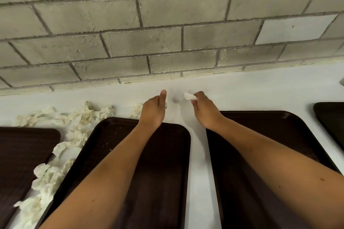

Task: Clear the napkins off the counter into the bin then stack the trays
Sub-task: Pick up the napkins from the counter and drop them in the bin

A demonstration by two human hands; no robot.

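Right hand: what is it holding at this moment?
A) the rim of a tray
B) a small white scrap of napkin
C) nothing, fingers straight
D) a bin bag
B: the right hand pinches a small white napkin scrap in its fingertips over the counter, beyond the far edge of the trays.

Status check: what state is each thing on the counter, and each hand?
Right hand: pinches a napkin scrap.
Left hand: fingers curled, grip unclear.
Napkin pile: crumpled, loose on the counter.
Centre-left tray: flat, unstacked, specks inside.
Centre-right tray: flat, unstacked.
Far-left tray: flat, unstacked.
Far-right tray: flat, unstacked.
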